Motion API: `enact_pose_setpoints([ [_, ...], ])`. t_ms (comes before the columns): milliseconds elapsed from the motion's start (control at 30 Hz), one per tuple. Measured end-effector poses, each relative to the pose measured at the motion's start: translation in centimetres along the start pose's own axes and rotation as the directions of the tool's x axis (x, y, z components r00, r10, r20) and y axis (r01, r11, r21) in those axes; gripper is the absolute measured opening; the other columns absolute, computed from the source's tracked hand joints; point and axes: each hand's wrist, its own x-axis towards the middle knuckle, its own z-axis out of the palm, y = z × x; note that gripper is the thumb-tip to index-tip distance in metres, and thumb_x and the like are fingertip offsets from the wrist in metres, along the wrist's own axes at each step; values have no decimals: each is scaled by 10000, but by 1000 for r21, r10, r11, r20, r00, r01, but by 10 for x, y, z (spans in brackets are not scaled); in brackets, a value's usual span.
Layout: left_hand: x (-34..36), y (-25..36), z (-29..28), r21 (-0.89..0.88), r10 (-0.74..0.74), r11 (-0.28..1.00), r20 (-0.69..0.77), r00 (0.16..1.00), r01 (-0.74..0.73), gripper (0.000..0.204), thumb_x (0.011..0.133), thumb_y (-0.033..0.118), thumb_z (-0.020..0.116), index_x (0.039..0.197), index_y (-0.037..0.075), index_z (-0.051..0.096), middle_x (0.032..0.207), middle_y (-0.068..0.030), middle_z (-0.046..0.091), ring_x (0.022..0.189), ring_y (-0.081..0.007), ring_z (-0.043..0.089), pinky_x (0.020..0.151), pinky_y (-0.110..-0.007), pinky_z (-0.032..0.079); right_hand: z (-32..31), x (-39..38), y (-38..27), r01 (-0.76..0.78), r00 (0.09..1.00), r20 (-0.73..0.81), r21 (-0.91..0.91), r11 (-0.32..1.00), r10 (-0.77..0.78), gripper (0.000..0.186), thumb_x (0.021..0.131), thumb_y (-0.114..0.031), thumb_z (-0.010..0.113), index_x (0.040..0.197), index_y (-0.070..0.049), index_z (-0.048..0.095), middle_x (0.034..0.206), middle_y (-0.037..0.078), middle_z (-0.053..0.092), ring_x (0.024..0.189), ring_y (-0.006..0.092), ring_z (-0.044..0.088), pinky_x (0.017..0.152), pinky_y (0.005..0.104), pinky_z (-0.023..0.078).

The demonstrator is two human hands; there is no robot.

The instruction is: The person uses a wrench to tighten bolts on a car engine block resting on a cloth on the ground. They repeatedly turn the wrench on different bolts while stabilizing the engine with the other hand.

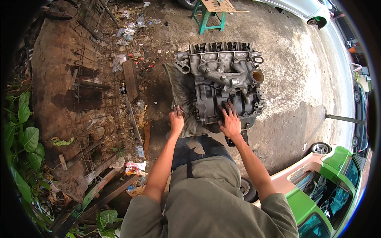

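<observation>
A grey metal engine block (222,79) lies on a dirty grey cloth (183,93) on the concrete ground in front of me. My right hand (229,120) rests flat on the block's near lower edge, fingers spread. At the block's left side, my left hand (176,118) grips the near edge of the cloth. A rusty round port (257,76) faces right on the block.
A green stool (210,15) stands beyond the block. A pink and green vehicle (325,182) is at my right, its wheel (249,189) near my leg. Rusty mesh, planks and litter (99,87) cover the ground at left, with plants (22,135) at the far left.
</observation>
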Motion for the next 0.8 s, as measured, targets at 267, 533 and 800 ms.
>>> enact_pose_setpoints([
  [267,72,20,25,156,-13,988,200,980,-19,476,1082,333,486,849,-8,723,854,-269,701,886,-463,680,780,-546,491,0,0,0,8,1000,-2,-19,1000,-8,714,846,-220,725,1519,-213,487,1616,107,392,1569,324,266,1237,509,337],
  [533,74,37,36,247,-64,969,235,970,4,438,1060,301,513,855,-22,726,908,-286,722,941,-475,691,821,-565,520,0,0,1,5,1000,-10,6,1000,-5,698,846,-228,727,1505,-205,499,1607,105,402,1572,317,259,1246,505,318],
  [800,65,48,30,193,18,980,179,984,-53,314,1003,196,563,840,-20,723,853,-250,725,879,-416,717,766,-514,552,2,1,2,16,1000,-6,-12,1000,-16,693,850,-238,722,1505,-196,498,1607,122,397,1575,313,252,1251,500,312],
])
